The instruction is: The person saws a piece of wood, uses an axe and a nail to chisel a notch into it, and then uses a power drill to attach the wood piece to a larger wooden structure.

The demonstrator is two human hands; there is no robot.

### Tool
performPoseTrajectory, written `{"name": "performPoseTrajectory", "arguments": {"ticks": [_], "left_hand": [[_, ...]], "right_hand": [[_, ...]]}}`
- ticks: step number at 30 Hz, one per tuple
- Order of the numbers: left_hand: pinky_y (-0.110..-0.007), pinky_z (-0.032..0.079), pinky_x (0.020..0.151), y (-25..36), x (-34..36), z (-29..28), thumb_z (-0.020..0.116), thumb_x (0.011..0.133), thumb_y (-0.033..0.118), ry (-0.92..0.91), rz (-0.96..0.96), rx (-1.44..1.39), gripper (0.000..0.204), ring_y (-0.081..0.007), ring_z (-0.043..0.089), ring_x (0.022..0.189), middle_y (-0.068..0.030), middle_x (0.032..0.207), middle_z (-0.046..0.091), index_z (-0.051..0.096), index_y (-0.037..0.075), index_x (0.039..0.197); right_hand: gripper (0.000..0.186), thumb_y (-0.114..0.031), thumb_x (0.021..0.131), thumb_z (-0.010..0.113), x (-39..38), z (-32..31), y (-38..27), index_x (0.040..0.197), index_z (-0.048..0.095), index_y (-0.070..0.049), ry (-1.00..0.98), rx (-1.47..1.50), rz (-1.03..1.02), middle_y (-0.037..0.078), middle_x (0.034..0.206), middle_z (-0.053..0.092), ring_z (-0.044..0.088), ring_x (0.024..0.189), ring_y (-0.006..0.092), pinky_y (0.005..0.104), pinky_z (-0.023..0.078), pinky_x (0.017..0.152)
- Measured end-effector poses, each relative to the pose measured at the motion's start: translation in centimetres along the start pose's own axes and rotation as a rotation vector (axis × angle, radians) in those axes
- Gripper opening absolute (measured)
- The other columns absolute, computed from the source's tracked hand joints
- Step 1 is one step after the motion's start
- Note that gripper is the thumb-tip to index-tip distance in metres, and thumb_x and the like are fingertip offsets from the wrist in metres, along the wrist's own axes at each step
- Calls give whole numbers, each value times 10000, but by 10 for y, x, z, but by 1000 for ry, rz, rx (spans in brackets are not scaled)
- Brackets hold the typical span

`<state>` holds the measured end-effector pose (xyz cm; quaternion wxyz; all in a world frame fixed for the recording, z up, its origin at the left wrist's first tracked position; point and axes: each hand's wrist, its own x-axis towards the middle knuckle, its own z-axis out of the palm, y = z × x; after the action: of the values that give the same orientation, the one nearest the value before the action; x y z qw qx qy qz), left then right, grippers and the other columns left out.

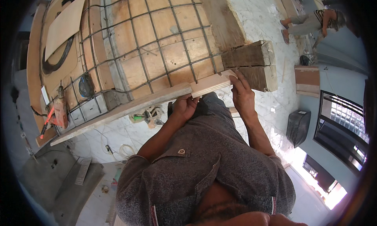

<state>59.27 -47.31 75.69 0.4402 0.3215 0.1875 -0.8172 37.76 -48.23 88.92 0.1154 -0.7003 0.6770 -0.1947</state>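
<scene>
My right hand [242,91] grips the right end of a short layered plywood piece [211,84], with its fingertips on the end. My left hand [185,105] is closed at the piece's lower left end, fingers partly hidden under it, where it meets a long, pale plank [153,93] along the near edge of the work. Beyond them a grid of steel bars [157,40] lies over plywood panels [176,18]. A thick timber block [257,76] stands just right of the plywood piece, by my right hand.
At the left lie an orange power tool [60,112], a dark coiled object [86,86] and a loose pale board [65,23]. A clutter of tools [145,118] is on the tiled floor. Another person [318,23] stands at upper right, near a dark wrapped object [297,128].
</scene>
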Motion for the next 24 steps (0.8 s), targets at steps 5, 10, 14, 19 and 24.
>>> {"name": "performPoseTrajectory", "arguments": {"ticks": [5,10,14,19,24], "left_hand": [[-406,465,1010,-6,-6,17,472,921,18,88,64,-16,264,-264,534,1142,-141,1215,538,480,-22,1182],[-395,467,1009,-9,-9,27,479,952,93,122,84,-70,252,-247,535,1138,-113,1213,542,486,2,1187],[-381,473,1000,-11,-12,31,485,961,137,112,141,-72,260,-236,538,1129,-109,1210,540,483,4,1184],[-354,491,971,-13,-6,18,493,960,140,90,130,-133,256,-212,548,1096,-103,1193,538,479,4,1177],[-327,502,953,-13,-12,26,494,961,134,113,110,-99,255,-208,549,1091,-100,1183,538,475,2,1178]], "right_hand": [[305,30,828,531,6,9,6,1124,563,-35,-13,33,19,223,1262,514,584,1041,392,435,546,761],[336,10,851,516,9,13,5,1184,511,-31,-56,47,19,237,1299,468,554,1078,414,453,535,787],[384,65,818,522,11,20,-9,1185,483,-37,-206,93,176,219,1233,449,511,1085,435,456,496,826],[340,99,799,503,16,26,-6,1117,484,-21,-193,171,73,203,1128,476,522,1026,422,459,480,804],[350,116,790,485,19,24,-1,1111,485,-23,-236,169,69,197,1121,486,522,1026,423,465,474,804]]}}
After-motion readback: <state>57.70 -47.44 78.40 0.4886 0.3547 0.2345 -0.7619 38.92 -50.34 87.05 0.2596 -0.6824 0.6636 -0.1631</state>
